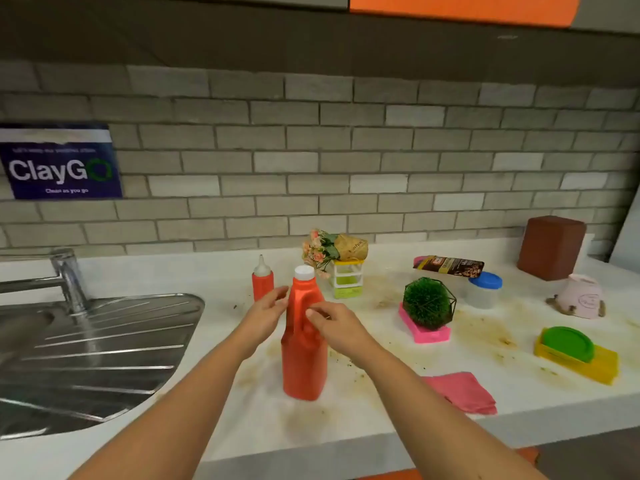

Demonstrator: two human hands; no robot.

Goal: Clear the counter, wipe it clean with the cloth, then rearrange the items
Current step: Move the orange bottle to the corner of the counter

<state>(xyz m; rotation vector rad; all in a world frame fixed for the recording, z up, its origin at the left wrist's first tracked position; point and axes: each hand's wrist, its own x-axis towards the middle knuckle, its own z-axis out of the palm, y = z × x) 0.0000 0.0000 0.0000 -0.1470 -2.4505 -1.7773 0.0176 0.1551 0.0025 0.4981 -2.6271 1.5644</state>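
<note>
The bottle [304,341], red with a white cap, stands upright on the bench [242,427] between the two grips. The left grip [266,313] is at its upper left side, fingers fairly straight and spread, holding nothing. The right grip [332,323] lies against the bottle's upper front with bent fingers; I cannot tell whether it clasps the bottle or only touches it.

Just beyond the left grip stands a small squeeze bottle [262,282], and well to its left is the sink [97,348]. The pink cloth [460,393] lies folded to the right of the right grip, nearer the bench edge. Farther right sit a green ball plant [427,303] on a pink sponge [424,332] and a yellow box [575,355]. Brown stains mark the bench around both grips.
</note>
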